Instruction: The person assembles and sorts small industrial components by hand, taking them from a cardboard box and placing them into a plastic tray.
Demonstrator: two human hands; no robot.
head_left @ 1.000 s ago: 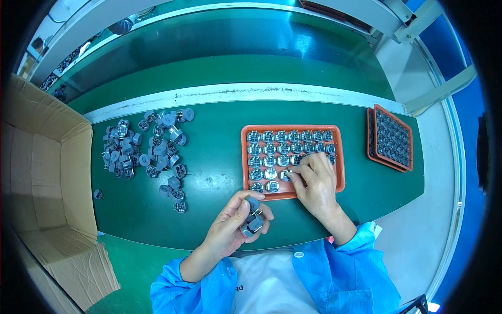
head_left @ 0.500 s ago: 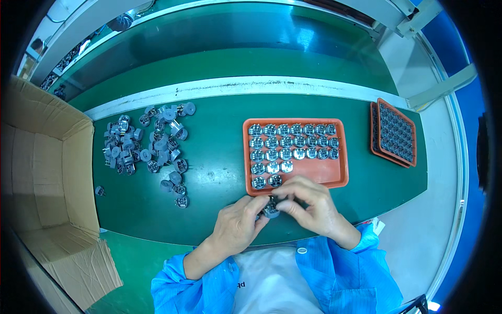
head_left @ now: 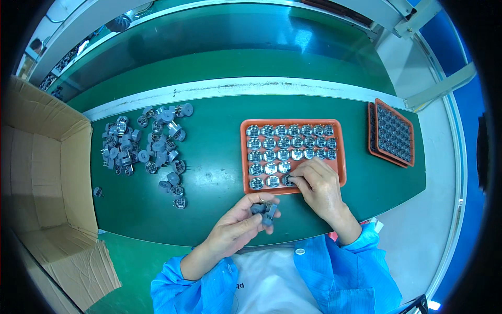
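Note:
My left hand (head_left: 236, 226) is held palm up near the table's front edge, its fingers curled around several small round grey components (head_left: 265, 210) with metal pins. My right hand (head_left: 321, 189) reaches over the near side of the orange tray (head_left: 319, 170). Its thumb and fingertips are closed on a single round component (head_left: 287, 180), at the right end of the nearest row. Rows of the same parts stand in the tray, metal faces up. The two far columns' ends are fully seen, while my right hand covers part of the tray's near right area.
Left of the tray lies a loose pile of grey components (head_left: 124, 144), with one stray part (head_left: 98, 191) by the open cardboard box (head_left: 78, 172). Two stacked orange trays (head_left: 393, 133) of parts sit at the right. A white ledge (head_left: 235, 89) bounds the table's far side.
My right hand has moved away from my left, over the tray, taking one component to the nearest row. My left hand has turned further palm up, showing the parts in it.

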